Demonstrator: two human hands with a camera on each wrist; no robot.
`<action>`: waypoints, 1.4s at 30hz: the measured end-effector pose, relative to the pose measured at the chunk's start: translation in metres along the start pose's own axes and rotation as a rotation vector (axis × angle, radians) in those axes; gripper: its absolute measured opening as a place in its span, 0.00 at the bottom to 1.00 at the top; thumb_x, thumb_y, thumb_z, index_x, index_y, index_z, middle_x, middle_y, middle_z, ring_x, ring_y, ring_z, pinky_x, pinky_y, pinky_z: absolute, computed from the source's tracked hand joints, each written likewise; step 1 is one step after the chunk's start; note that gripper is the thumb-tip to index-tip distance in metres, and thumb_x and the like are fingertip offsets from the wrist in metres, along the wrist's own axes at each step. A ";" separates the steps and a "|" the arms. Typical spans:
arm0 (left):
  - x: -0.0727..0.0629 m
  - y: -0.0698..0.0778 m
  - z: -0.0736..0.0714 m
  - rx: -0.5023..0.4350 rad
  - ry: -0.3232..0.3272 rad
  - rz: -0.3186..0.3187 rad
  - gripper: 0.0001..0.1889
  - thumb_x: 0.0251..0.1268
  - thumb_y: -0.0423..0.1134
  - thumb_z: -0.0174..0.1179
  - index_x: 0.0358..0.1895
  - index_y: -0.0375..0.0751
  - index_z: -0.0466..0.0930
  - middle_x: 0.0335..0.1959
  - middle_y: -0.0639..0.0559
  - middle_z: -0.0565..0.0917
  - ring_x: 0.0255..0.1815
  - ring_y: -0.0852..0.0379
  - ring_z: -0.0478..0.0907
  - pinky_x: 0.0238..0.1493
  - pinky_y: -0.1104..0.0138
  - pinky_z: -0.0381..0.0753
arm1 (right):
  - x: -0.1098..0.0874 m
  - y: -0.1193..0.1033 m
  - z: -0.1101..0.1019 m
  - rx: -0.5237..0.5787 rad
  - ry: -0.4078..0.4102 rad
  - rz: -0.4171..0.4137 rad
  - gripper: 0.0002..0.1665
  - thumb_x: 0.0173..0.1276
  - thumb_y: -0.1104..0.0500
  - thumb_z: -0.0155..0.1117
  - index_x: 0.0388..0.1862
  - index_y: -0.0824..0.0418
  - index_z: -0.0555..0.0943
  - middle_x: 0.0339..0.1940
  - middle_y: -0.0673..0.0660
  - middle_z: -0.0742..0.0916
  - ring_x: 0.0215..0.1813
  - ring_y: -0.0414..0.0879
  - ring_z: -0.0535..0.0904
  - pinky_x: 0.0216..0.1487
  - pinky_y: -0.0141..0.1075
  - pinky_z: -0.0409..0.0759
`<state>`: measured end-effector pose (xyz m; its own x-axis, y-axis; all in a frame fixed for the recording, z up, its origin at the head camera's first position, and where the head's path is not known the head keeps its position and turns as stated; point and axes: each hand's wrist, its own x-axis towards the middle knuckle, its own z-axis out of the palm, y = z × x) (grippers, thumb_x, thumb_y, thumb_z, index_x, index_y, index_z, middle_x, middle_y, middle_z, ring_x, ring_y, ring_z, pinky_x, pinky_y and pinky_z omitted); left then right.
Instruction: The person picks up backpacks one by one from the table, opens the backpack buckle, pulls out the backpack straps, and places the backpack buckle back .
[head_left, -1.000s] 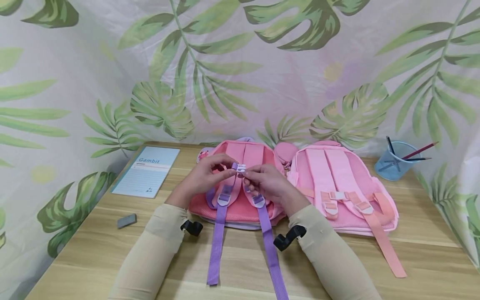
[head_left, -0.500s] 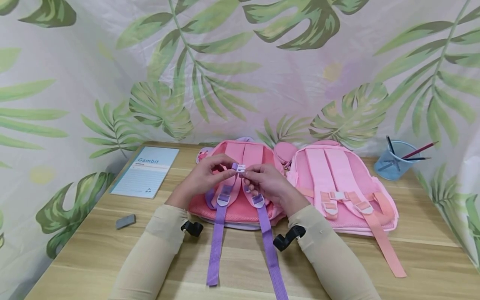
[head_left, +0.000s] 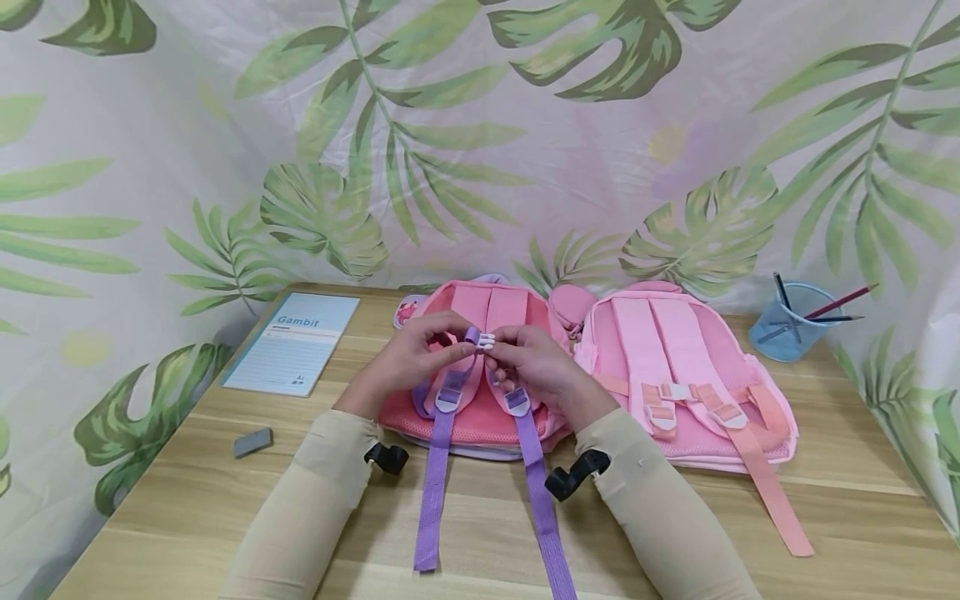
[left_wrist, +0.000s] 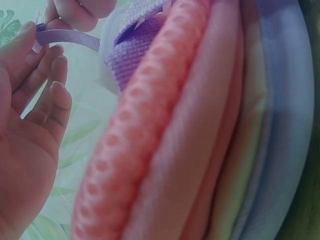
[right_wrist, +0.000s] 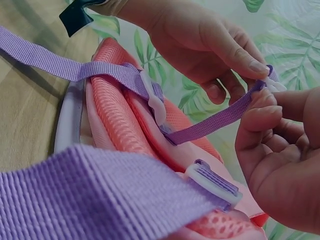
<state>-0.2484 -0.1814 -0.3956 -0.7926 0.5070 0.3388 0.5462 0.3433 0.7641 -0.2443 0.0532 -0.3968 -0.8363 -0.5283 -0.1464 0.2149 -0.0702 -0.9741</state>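
A leaf-print curtain [head_left: 525, 125] is backing a wooden table [head_left: 187, 517] where a pink backpack [head_left: 480, 417] is lying straps-up. Above it, the left hand [head_left: 408, 358] and right hand [head_left: 536, 362] are each pinching one half of the white chest-strap buckle [head_left: 484, 340], holding the halves together end to end. A second pink backpack [head_left: 690, 375] is lying just beside it.

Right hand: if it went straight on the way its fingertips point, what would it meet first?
The right hand points left at the white buckle it pinches; just past that it would probably meet the left hand, whose fingertips pinch the purple chest strap.
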 end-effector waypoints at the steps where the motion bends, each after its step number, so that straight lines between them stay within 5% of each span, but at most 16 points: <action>1: 0.000 0.000 0.000 0.001 0.000 0.002 0.09 0.74 0.32 0.69 0.53 0.44 0.89 0.45 0.51 0.87 0.47 0.56 0.81 0.47 0.67 0.78 | -0.001 -0.001 0.000 -0.013 -0.003 -0.005 0.09 0.86 0.66 0.50 0.46 0.65 0.78 0.26 0.51 0.81 0.26 0.40 0.73 0.25 0.30 0.72; 9: 0.001 -0.001 0.001 0.000 0.002 -0.009 0.09 0.74 0.32 0.69 0.52 0.43 0.88 0.45 0.50 0.87 0.48 0.54 0.81 0.48 0.67 0.78 | -0.005 -0.005 -0.004 -0.021 0.039 0.040 0.12 0.88 0.62 0.48 0.50 0.67 0.79 0.27 0.51 0.82 0.27 0.41 0.73 0.27 0.30 0.75; 17: 0.002 -0.002 0.001 0.020 -0.007 -0.011 0.09 0.74 0.33 0.69 0.53 0.44 0.88 0.46 0.51 0.87 0.48 0.55 0.81 0.49 0.66 0.79 | -0.005 -0.008 -0.002 -0.044 0.080 0.038 0.19 0.89 0.51 0.52 0.43 0.63 0.81 0.26 0.51 0.81 0.26 0.41 0.73 0.26 0.31 0.74; 27: 0.001 -0.003 0.002 0.050 -0.062 -0.048 0.16 0.70 0.33 0.73 0.59 0.41 0.86 0.48 0.45 0.87 0.52 0.43 0.82 0.51 0.61 0.79 | -0.004 -0.009 0.002 -0.073 0.121 0.017 0.14 0.86 0.58 0.58 0.37 0.62 0.81 0.24 0.50 0.80 0.23 0.40 0.73 0.23 0.29 0.71; 35: 0.001 -0.005 0.008 0.111 -0.104 -0.074 0.08 0.69 0.34 0.74 0.48 0.40 0.87 0.41 0.48 0.87 0.44 0.50 0.80 0.49 0.58 0.78 | -0.004 -0.010 0.001 -0.063 0.142 0.023 0.14 0.86 0.58 0.58 0.38 0.63 0.82 0.24 0.50 0.80 0.23 0.39 0.72 0.22 0.28 0.70; 42: 0.000 -0.010 0.010 0.116 -0.119 -0.108 0.08 0.71 0.34 0.73 0.50 0.41 0.90 0.43 0.50 0.91 0.44 0.55 0.82 0.49 0.61 0.82 | -0.005 -0.010 0.000 -0.008 0.153 0.018 0.12 0.85 0.61 0.56 0.38 0.61 0.82 0.23 0.49 0.80 0.22 0.38 0.71 0.21 0.27 0.69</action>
<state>-0.2515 -0.1772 -0.4086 -0.8145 0.5497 0.1855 0.4926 0.4864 0.7217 -0.2420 0.0569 -0.3863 -0.8997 -0.3942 -0.1877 0.2271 -0.0552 -0.9723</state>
